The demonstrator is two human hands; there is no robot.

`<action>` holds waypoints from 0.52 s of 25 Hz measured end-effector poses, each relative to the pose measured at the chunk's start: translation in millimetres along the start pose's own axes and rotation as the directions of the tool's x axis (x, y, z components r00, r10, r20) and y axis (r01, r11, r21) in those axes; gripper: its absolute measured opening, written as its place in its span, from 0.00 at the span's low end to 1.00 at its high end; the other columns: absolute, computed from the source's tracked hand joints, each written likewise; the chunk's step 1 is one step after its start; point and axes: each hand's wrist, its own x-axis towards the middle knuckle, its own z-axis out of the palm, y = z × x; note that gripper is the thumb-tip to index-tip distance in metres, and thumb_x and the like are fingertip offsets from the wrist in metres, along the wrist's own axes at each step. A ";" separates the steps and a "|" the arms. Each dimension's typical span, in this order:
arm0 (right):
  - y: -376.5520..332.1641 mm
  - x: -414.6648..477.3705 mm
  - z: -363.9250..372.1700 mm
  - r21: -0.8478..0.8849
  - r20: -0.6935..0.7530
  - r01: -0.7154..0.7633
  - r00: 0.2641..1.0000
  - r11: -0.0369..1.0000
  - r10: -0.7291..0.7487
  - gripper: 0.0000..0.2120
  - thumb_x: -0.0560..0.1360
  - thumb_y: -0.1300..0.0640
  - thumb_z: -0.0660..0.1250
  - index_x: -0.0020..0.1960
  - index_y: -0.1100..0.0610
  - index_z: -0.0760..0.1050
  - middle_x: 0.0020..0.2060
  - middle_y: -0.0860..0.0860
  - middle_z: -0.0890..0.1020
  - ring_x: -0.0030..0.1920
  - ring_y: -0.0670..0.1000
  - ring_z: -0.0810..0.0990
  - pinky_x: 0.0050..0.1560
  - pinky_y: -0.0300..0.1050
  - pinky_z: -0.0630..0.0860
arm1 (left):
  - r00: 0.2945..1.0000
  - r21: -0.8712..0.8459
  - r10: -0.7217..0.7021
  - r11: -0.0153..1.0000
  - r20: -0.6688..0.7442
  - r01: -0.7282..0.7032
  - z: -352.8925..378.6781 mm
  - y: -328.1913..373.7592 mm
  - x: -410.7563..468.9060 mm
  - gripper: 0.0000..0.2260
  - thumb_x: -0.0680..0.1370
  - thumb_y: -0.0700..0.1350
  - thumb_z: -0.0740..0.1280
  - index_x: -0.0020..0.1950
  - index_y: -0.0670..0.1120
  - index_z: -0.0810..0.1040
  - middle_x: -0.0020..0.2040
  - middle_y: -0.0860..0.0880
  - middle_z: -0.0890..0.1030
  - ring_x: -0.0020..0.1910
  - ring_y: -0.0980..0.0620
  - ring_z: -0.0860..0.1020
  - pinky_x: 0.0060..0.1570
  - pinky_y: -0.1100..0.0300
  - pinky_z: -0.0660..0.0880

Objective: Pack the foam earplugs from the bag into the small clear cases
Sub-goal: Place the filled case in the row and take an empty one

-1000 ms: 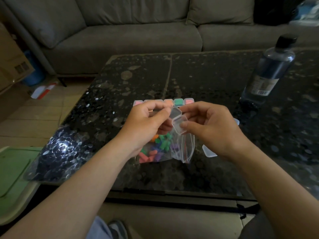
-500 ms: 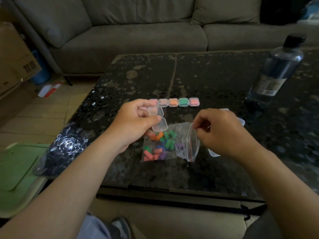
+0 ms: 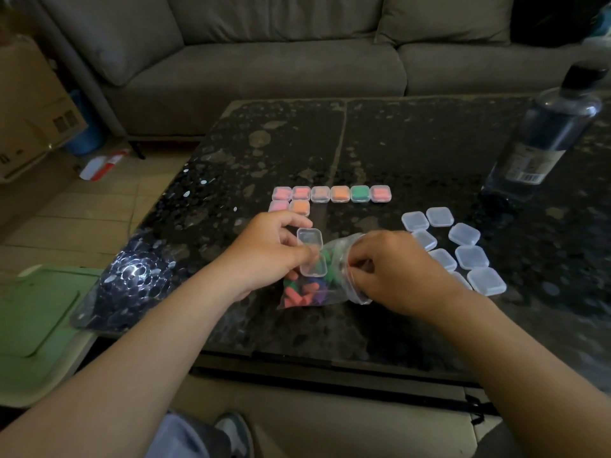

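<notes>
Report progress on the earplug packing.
Done: eight filled cases sit in two rows at the far side of the table. In hand: the left hand holds an open case over the bag, whose mouth the right hand grips. Left: loose earplugs lie in the bag, and a cluster of empty cases waits to the right.

Filled cases (image 3: 331,194) behind bag (image 3: 317,285); empties (image 3: 463,246) right
</notes>
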 end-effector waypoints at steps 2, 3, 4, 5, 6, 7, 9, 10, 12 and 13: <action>-2.1 1.3 1.0 -0.014 0.034 -0.016 0.999 1.000 0.017 0.07 0.75 0.53 0.70 0.38 0.50 0.79 0.41 0.47 0.78 0.40 0.50 0.77 0.43 0.50 0.79 | 1.000 0.015 0.005 1.000 0.002 -0.005 0.1 -1.1 1.0 0.16 0.76 0.39 0.75 0.61 0.50 0.79 0.38 0.47 0.86 0.31 0.48 0.82 0.35 0.58 0.80; -3.7 2.0 1.5 -0.020 0.055 -0.030 0.998 0.999 0.031 0.10 0.75 0.52 0.70 0.35 0.47 0.75 0.41 0.46 0.75 0.40 0.49 0.76 0.42 0.48 0.78 | 1.000 0.022 0.007 1.000 0.007 -0.008 0.3 -1.3 1.0 0.16 0.76 0.39 0.75 0.60 0.51 0.79 0.39 0.47 0.86 0.32 0.48 0.82 0.36 0.57 0.80; -4.7 2.6 2.8 -0.024 0.070 -0.036 0.997 0.999 0.038 0.12 0.75 0.52 0.70 0.34 0.45 0.71 0.41 0.46 0.73 0.40 0.49 0.75 0.42 0.46 0.77 | 1.000 0.026 0.012 1.000 0.012 -0.012 0.7 -1.8 0.9 0.16 0.75 0.40 0.76 0.60 0.51 0.79 0.39 0.47 0.86 0.32 0.49 0.82 0.38 0.56 0.80; -6.7 2.9 3.5 -0.031 0.078 -0.038 0.996 0.999 0.041 0.13 0.74 0.51 0.71 0.35 0.44 0.70 0.42 0.46 0.73 0.41 0.49 0.75 0.43 0.46 0.77 | 1.000 0.029 0.017 0.999 0.014 -0.017 1.4 -2.2 1.0 0.16 0.75 0.40 0.76 0.60 0.51 0.79 0.39 0.47 0.86 0.31 0.50 0.82 0.38 0.56 0.80; -7.9 3.5 4.4 -0.031 0.079 -0.036 0.996 0.999 0.038 0.10 0.74 0.51 0.71 0.37 0.44 0.72 0.43 0.46 0.73 0.42 0.49 0.75 0.44 0.47 0.77 | 1.000 0.030 0.022 0.999 0.012 -0.022 2.1 -2.6 1.3 0.16 0.75 0.40 0.76 0.61 0.50 0.79 0.39 0.47 0.86 0.30 0.51 0.81 0.37 0.57 0.80; -9.6 3.9 5.0 -0.037 0.080 -0.038 0.996 0.999 0.041 0.06 0.74 0.50 0.71 0.40 0.44 0.75 0.45 0.47 0.74 0.44 0.50 0.76 0.46 0.48 0.78 | 1.000 0.031 0.024 0.999 0.007 -0.024 2.5 -2.9 1.7 0.16 0.75 0.39 0.75 0.61 0.50 0.79 0.38 0.47 0.85 0.30 0.51 0.81 0.37 0.57 0.79; -10.9 4.5 6.3 -0.048 0.079 -0.036 0.996 0.998 0.040 0.05 0.74 0.49 0.72 0.48 0.48 0.81 0.47 0.47 0.75 0.45 0.50 0.76 0.48 0.50 0.80 | 1.000 0.034 0.024 0.999 0.005 -0.024 2.6 -3.4 2.2 0.16 0.76 0.39 0.75 0.61 0.49 0.79 0.38 0.47 0.85 0.30 0.51 0.81 0.35 0.59 0.79; -10.4 4.8 6.9 -0.053 0.082 -0.040 0.996 0.998 0.044 0.07 0.74 0.49 0.72 0.50 0.49 0.81 0.47 0.47 0.75 0.45 0.50 0.76 0.49 0.50 0.80 | 1.000 0.037 0.024 0.999 0.006 -0.024 2.6 -3.5 2.6 0.16 0.76 0.39 0.75 0.61 0.49 0.79 0.39 0.47 0.85 0.30 0.50 0.81 0.34 0.60 0.79; -9.8 5.7 6.7 -0.044 0.069 -0.046 0.996 0.998 0.049 0.08 0.73 0.49 0.73 0.50 0.49 0.81 0.47 0.47 0.75 0.45 0.49 0.76 0.48 0.49 0.80 | 1.000 0.044 0.026 0.999 0.009 -0.026 2.4 -3.8 2.6 0.16 0.76 0.39 0.75 0.61 0.50 0.79 0.39 0.46 0.85 0.31 0.50 0.82 0.34 0.61 0.79; -10.5 5.5 6.3 -0.034 0.067 -0.051 0.996 0.998 0.053 0.07 0.73 0.49 0.73 0.50 0.49 0.80 0.47 0.47 0.76 0.44 0.49 0.76 0.48 0.48 0.80 | 1.000 0.047 0.027 0.999 0.009 -0.028 2.3 -4.1 2.5 0.16 0.76 0.39 0.75 0.61 0.50 0.79 0.40 0.45 0.86 0.32 0.50 0.82 0.34 0.61 0.79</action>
